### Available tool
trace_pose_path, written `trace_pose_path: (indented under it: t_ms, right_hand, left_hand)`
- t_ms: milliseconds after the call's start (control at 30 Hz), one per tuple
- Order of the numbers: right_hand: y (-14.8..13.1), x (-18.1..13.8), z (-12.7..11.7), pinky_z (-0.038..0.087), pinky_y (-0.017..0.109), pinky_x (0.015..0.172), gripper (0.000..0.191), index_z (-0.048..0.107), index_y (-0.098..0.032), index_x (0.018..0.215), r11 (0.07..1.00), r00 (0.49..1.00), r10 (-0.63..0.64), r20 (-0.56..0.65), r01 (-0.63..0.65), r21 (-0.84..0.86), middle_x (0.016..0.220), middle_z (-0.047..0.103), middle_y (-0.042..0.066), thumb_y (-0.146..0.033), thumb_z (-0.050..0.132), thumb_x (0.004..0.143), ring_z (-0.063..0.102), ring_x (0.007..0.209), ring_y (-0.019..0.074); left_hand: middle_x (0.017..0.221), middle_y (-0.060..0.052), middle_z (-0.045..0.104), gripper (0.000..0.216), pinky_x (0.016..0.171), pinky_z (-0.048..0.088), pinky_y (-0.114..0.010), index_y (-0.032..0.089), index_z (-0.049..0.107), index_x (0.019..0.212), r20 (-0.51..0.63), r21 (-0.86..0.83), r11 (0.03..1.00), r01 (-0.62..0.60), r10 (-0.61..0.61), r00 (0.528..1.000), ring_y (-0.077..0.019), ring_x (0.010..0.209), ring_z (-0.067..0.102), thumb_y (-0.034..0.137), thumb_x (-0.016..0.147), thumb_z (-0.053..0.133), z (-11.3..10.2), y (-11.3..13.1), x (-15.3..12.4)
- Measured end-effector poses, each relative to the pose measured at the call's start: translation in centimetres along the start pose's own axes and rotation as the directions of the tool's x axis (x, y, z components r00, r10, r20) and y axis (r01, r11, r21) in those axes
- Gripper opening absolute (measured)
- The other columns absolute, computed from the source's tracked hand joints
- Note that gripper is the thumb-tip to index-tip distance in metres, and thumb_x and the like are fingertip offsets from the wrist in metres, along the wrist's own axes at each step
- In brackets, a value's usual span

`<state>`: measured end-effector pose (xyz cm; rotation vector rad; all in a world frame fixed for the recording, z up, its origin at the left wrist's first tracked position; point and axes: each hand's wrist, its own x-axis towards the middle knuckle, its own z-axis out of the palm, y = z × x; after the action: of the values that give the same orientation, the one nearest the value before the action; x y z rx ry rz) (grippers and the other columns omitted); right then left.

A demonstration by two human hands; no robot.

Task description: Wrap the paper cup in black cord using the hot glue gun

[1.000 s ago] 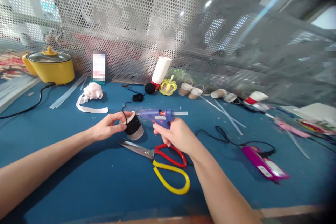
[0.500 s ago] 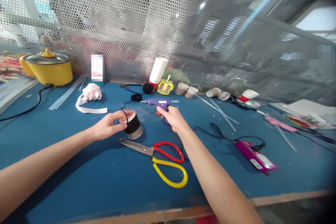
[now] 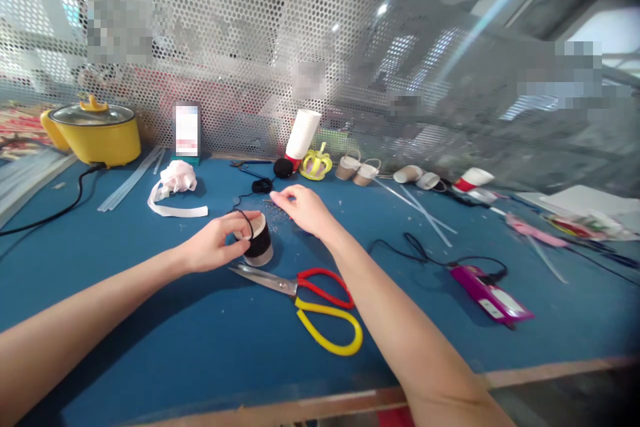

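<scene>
The right hand point(image 3: 304, 209) hides what it touches; the left hand point(image 3: 216, 250) half-covers the cup point(image 3: 261, 245).

The left hand point(image 3: 215, 248) grips a black-wrapped cup point(image 3: 260, 242) on the blue table point(image 3: 150, 327), with its thumb on the rim and its fingers around the side. A black string point(image 3: 243, 214) loops over the thumb tip. Just beyond the cup, the right hand point(image 3: 305, 209) hovers palm down with its fingertips point(image 3: 278, 198) drawn together; whether they pinch anything is unclear. Red-and-yellow scissors point(image 3: 307, 290) lie just below the left fingers, blades pointing toward them.
</scene>
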<state>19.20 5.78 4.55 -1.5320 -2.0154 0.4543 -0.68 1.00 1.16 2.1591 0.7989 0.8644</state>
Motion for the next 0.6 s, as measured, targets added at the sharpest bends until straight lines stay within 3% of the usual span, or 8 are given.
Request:
trace_pose_path:
  t_ms: [67,167,267,400,500,600]
  right_hand:
    - [-2.6,-1.0,0.4,0.041,0.03,0.081,0.032,0.061,-0.017,0.068,0.969,0.967,-0.242,0.075,0.237,0.065,0.092,0.063,0.009,-0.043,0.048,0.08,0.058,0.089,0.0182]
    - [-4.9,-1.8,1.4,0.039,0.032,0.084,0.035,0.056,-0.016,0.052,0.948,0.927,-0.318,0.198,0.315,0.049,0.079,0.063,0.008,-0.037,0.051,0.079,0.054,0.098,0.0222]
    - [-5.0,-1.7,2.1,0.041,0.032,0.081,0.028,0.055,-0.016,0.053,0.956,0.927,-0.279,0.251,0.246,0.158,0.086,0.063,0.008,-0.028,0.052,0.078,0.055,0.097,0.0207]
    - [-3.9,-1.9,1.9,0.041,0.031,0.084,0.012,0.058,-0.015,0.069,0.906,0.98,-0.164,0.112,0.105,0.41,0.107,0.059,0.008,-0.024,0.053,0.076,0.057,0.093,0.0156]
    - [-3.1,-2.5,1.5,0.043,0.03,0.082,0.014,0.058,-0.016,0.076,0.85,0.993,-0.092,0.072,0.041,0.525,0.104,0.061,0.007,-0.029,0.054,0.075,0.058,0.089,0.0143]
    - [-2.2,-3.2,1.4,0.043,0.029,0.082,0.017,0.058,-0.016,0.081,0.816,0.999,-0.016,0.034,-0.006,0.578,0.095,0.063,0.006,-0.031,0.057,0.073,0.059,0.086,0.0137]
  left_hand:
    - [0.091,-0.009,0.059,0.009,0.08,0.041,-0.03,0.017,0.048,0.068,0.0,0.04,0.999,0.016,-0.016,1.0,-0.0226,0.098,0.054,0.02,0.076,0.047,0.1,-0.1,0.0]
    - [0.076,-0.004,0.056,0.008,0.07,0.042,-0.028,0.015,0.051,0.072,-0.018,0.079,0.996,0.043,-0.041,0.999,-0.0165,0.073,0.053,0.021,0.075,0.047,0.3,-0.3,0.0]
    - [0.074,-0.002,0.054,0.008,0.068,0.042,-0.027,0.015,0.05,0.071,-0.02,0.074,0.996,0.04,-0.038,0.999,-0.0143,0.069,0.05,0.021,0.075,0.047,0.3,-0.3,0.0]
    - [0.09,-0.005,0.058,0.011,0.076,0.041,-0.03,0.016,0.047,0.067,-0.006,-0.028,0.999,0.039,-0.04,0.999,-0.017,0.082,0.053,0.022,0.077,0.048,0.0,-0.8,0.0]
    - [0.12,-0.01,0.053,0.014,0.095,0.033,-0.036,0.016,0.046,0.07,-0.027,-0.224,0.972,0.071,-0.079,0.996,-0.024,0.111,0.047,0.027,0.077,0.051,-0.1,-1.5,0.1]
    - [0.127,-0.012,0.05,0.02,0.097,0.031,-0.04,0.015,0.048,0.07,0.002,-0.393,0.91,0.134,-0.144,0.99,-0.0268,0.116,0.044,0.033,0.077,0.054,-0.1,-1.6,0.1]
